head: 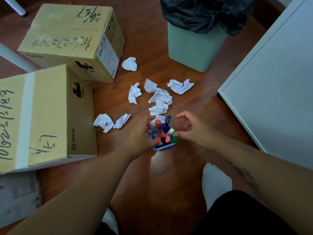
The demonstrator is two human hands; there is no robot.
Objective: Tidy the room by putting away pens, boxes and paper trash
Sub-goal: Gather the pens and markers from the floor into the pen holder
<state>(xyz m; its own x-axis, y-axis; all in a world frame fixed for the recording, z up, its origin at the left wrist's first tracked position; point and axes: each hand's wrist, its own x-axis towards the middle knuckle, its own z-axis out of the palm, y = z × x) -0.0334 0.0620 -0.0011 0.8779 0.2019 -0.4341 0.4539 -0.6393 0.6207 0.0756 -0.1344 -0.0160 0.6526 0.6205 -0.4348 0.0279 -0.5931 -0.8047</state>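
Note:
A small blue pen holder (163, 147) stands on the wooden floor, filled with coloured pens (162, 128) in orange, blue, pink and green. My left hand (138, 134) wraps its left side, fingers against the holder. My right hand (189, 127) hovers just right of it with fingers spread and curled, holding nothing. Several crumpled white paper balls (160, 97) lie scattered beyond the holder. Two taped cardboard boxes with handwriting sit at the left, one near (47, 116) and one farther back (72, 41).
A pale green trash bin (194, 48) with a black bag stands at the back, past the papers. A white cabinet (274, 85) fills the right side. White table legs (15, 56) cross the far left. My feet in white socks (216, 182) rest on the floor.

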